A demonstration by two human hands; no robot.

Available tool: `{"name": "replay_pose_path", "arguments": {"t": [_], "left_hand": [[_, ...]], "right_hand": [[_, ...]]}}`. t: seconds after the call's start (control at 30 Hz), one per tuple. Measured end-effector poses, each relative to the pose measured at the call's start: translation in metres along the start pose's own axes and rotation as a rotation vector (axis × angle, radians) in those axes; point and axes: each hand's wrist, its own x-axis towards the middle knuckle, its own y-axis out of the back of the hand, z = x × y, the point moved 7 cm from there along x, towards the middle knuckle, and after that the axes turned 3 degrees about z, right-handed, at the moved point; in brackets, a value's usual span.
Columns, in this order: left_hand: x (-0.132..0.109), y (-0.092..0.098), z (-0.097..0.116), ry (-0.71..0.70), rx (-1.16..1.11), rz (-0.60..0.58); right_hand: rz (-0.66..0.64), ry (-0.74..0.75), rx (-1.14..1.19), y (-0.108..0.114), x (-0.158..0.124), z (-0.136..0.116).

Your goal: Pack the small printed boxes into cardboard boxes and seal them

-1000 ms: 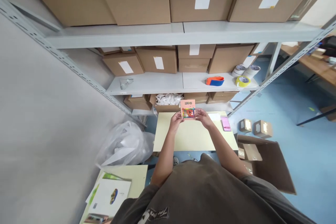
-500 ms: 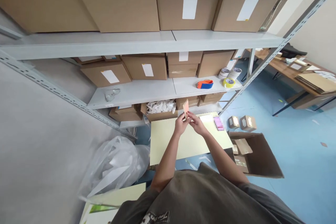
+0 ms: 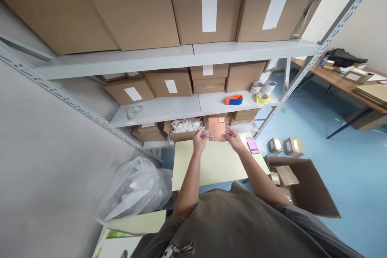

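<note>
A flat, square orange-pink packet [image 3: 217, 129] is held up in front of me, above the pale yellow table [image 3: 193, 169]. Its broad face is towards me, with a barcode at the lower left, small print and a red-outlined label at the top right. My left hand [image 3: 200, 140] is closed at the packet's left edge. At the right edge, the fingers of my right hand [image 3: 233, 138] grip the lower corner. A phone with a pink screen [image 3: 252, 145] lies on the table to the right of my right hand.
Metal shelving [image 3: 178, 58] with cardboard boxes stands ahead. Tape rolls [image 3: 262, 97] and an orange-and-blue tape dispenser [image 3: 234, 100] sit on its middle shelf. An open carton [image 3: 314, 185] holds parcels on the right. Left of the table is a clear plastic bag [image 3: 136, 187].
The packet has turned from nearly edge-on to face me. My hands have moved apart to its opposite sides. The view has tilted up slightly.
</note>
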Motion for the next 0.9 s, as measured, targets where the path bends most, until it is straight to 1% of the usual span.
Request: {"name": "replay_pose_path", "arguments": {"t": [0.03,0.07,0.17,0.2,0.23,0.27,0.3,0.37,0.4,0.43,0.5,0.6,0.7,0.8,0.9], "left_hand": [[-0.005,-0.007,0.004,-0.037,0.027,0.007],[-0.01,-0.017,0.008,-0.066,0.032,-0.023],[-0.023,-0.049,0.014,-0.108,-0.036,-0.174],[-0.025,-0.055,0.015,-0.109,-0.066,-0.194],[-0.025,-0.057,0.015,-0.098,-0.097,-0.198],[-0.023,-0.056,0.014,-0.072,-0.124,-0.193],[-0.021,-0.053,0.011,-0.031,-0.146,-0.182],[-0.015,-0.042,0.002,0.067,-0.168,-0.154],[-0.013,-0.036,-0.002,0.108,-0.171,-0.141],[-0.011,-0.03,-0.007,0.139,-0.174,-0.13],[-0.009,-0.022,-0.014,0.17,-0.185,-0.116],[-0.009,-0.013,-0.023,0.17,-0.166,-0.1],[-0.009,-0.002,-0.036,0.165,-0.133,-0.094],[-0.006,0.016,-0.059,0.203,-0.131,-0.094],[-0.003,0.038,-0.099,0.286,-0.094,-0.034]], "right_hand": [[0.005,0.017,0.001,-0.001,0.0,-0.002],[-0.01,0.039,-0.001,-0.004,0.0,-0.004],[-0.138,0.113,-0.031,-0.019,0.001,-0.007],[-0.172,0.135,-0.052,-0.022,0.001,-0.007],[-0.179,0.154,-0.078,-0.022,0.001,-0.007],[-0.151,0.17,-0.109,-0.019,0.002,-0.006],[-0.092,0.182,-0.142,-0.012,0.004,-0.006],[0.068,0.186,-0.188,0.006,0.007,-0.006],[0.129,0.173,-0.19,0.014,0.009,-0.004],[0.158,0.15,-0.178,0.02,0.01,-0.002],[0.134,0.093,-0.118,0.022,0.013,0.006],[0.076,0.036,-0.039,0.017,0.017,0.019],[0.071,-0.012,-0.016,0.011,0.021,0.038],[0.075,-0.089,-0.02,0.008,0.029,0.07],[0.097,-0.221,-0.013,0.008,0.037,0.12]]}}
